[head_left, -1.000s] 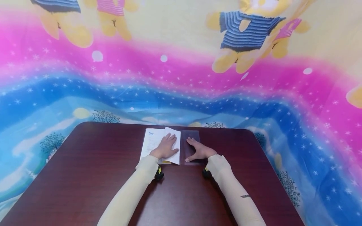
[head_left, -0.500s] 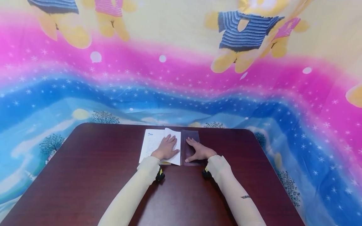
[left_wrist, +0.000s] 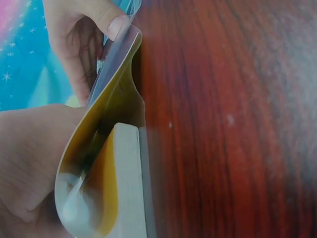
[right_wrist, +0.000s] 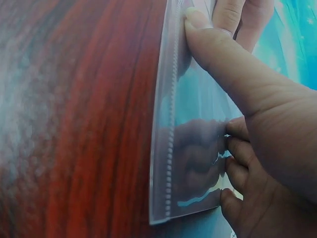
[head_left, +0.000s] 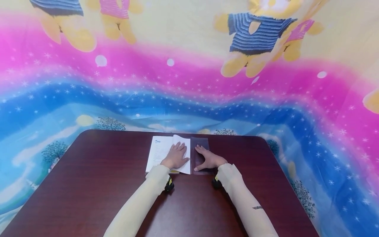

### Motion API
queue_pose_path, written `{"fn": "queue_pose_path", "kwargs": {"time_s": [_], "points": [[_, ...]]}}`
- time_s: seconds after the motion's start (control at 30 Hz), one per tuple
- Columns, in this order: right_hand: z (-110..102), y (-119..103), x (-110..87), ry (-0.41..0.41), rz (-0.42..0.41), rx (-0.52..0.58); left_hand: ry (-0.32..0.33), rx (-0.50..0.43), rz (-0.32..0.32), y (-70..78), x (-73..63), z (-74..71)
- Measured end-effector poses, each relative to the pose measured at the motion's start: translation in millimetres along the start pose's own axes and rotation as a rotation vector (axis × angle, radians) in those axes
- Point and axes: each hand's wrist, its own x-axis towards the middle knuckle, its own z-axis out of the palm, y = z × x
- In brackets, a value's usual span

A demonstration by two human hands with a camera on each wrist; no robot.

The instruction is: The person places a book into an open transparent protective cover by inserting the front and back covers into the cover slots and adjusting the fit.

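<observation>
A book lies near the far side of the table, its printed white page facing up. Its cover flap, white outside and yellow inside, bulges up beside the page block in the left wrist view. My left hand rests flat on this flap with fingers spread. To the right is a clear plastic book cover. My right hand touches it with thumb and fingers apart. In the right wrist view, my thumb lies on the plastic near its ridged seam; where the flap's edge meets the plastic is partly hidden.
The dark red-brown table extends on both sides and in front of the book. A printed fabric backdrop hangs behind and around the table. Black wrist cameras sit under both wrists, close above the tabletop.
My left hand has slid slightly to the right, and the edge of the cover flap has moved with it. The right hand stays nearly still on the plastic.
</observation>
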Motion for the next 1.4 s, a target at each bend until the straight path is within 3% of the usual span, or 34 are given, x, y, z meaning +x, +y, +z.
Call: {"fn": "queue_pose_path", "kwargs": {"time_s": [0.4, 0.77, 1.03, 1.4], "points": [[1.0, 3.7, 1.3, -0.001, 0.009, -0.007, 0.017, -0.015, -0.003, -1.1, 7.2, 10.1], [1.2, 3.4, -0.1, -0.006, -0.008, 0.021, 0.005, 0.010, -0.015, 4.9, 10.4, 9.1], [0.5, 3.9, -0.2, 0.004, -0.014, 0.020, -0.012, 0.017, -0.040, 13.4, 6.3, 0.9], [1.2, 4.7, 0.1, 0.005, -0.014, 0.004, 0.003, 0.048, -0.052, 24.0, 5.1, -2.6]]}}
